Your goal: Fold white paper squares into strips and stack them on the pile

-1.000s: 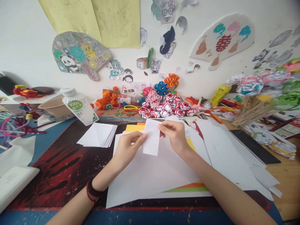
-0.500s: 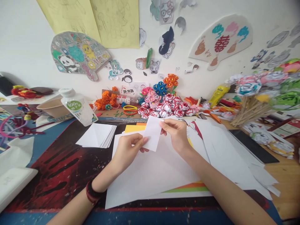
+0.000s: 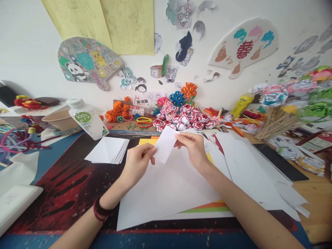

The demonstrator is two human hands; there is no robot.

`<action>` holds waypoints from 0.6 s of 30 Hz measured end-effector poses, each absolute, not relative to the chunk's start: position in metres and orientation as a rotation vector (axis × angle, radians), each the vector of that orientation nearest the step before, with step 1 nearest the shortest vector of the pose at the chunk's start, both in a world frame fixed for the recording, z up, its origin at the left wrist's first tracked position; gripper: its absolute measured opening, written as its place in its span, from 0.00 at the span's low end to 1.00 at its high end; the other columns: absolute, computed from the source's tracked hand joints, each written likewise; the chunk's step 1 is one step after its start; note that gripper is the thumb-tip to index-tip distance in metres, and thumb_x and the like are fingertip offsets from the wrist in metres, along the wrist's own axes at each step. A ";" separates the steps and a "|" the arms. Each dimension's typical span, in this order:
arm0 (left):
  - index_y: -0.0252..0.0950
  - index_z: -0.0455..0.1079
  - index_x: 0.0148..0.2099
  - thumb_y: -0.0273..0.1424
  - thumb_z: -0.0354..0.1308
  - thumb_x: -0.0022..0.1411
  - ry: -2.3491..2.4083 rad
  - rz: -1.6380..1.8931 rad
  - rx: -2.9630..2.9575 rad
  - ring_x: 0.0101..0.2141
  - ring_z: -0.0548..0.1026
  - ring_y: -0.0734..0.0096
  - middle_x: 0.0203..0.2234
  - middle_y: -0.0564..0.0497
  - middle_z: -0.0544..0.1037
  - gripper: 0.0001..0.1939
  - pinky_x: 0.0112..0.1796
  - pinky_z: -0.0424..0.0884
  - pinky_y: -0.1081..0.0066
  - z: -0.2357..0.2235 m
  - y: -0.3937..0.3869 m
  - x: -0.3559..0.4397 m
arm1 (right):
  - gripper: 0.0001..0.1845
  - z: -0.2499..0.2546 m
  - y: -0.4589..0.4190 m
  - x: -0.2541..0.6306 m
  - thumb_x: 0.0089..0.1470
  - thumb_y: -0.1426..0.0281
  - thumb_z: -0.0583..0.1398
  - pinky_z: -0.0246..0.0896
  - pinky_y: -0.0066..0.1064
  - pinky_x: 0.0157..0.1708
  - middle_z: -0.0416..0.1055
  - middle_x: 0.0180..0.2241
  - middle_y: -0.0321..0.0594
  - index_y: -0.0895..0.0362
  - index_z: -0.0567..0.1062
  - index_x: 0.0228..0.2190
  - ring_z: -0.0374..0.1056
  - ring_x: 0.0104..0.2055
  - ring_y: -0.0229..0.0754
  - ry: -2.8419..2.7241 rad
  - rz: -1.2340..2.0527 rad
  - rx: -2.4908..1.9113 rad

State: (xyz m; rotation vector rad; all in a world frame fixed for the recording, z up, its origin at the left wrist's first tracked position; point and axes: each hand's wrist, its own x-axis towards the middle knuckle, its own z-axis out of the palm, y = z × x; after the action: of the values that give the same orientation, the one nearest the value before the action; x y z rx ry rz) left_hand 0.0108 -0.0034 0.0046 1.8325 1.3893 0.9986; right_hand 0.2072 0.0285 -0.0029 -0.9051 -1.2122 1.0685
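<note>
Between my hands a small white piece of paper [image 3: 166,144] is held up at a tilt. My left hand [image 3: 138,162] pinches its left edge between thumb and fingers. At its upper right edge, my right hand [image 3: 193,147] grips the paper with thumb and forefinger. Under both hands lies a large white sheet [image 3: 166,193], with yellow, orange and green sheets showing at its edges. To the left, a stack of white paper squares [image 3: 107,150] rests on the dark mat [image 3: 75,180].
A white bottle [image 3: 86,119] stands at the back left. Behind the hands sit red-and-white paper flowers [image 3: 193,119] and orange flowers [image 3: 116,112]. Loose white sheets [image 3: 249,166] and a black flat object [image 3: 281,162] lie at right. A white packet [image 3: 19,204] is at lower left.
My left hand has slid left and slightly up, from the paper's lower part to its left edge. My right hand keeps its grip, and the paper has tilted a little more.
</note>
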 end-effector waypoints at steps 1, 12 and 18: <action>0.34 0.69 0.24 0.38 0.51 0.64 1.391 0.984 1.847 0.18 0.57 0.77 0.17 0.55 0.72 0.18 0.22 0.53 0.75 0.005 -0.002 0.010 | 0.14 -0.004 0.029 0.207 0.51 0.63 0.63 0.60 0.29 0.27 0.72 0.23 0.40 0.60 0.77 0.22 0.66 0.26 0.38 -1.229 1.084 -0.920; 0.35 0.67 0.25 0.38 0.49 0.65 1.280 0.817 1.934 0.18 0.62 0.76 0.15 0.55 0.72 0.18 0.24 0.57 0.75 0.009 0.002 0.002 | 0.18 -0.002 0.031 0.199 0.53 0.57 0.61 0.66 0.31 0.38 0.74 0.34 0.40 0.58 0.78 0.38 0.69 0.35 0.40 -1.219 1.438 -0.760; 0.36 0.67 0.27 0.38 0.48 0.66 1.442 0.758 2.239 0.24 0.66 0.73 0.23 0.53 0.74 0.17 0.27 0.57 0.73 0.007 0.001 0.005 | 0.14 -0.008 0.028 0.202 0.44 0.61 0.68 0.59 0.28 0.27 0.71 0.25 0.36 0.60 0.77 0.26 0.65 0.27 0.38 -1.251 1.341 -0.927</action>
State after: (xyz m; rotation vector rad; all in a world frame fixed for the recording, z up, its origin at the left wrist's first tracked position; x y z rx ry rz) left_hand 0.0049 0.0013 0.0067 2.2390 1.4415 0.7582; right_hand 0.2020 0.0281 -0.0085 -0.9266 -1.2510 1.3414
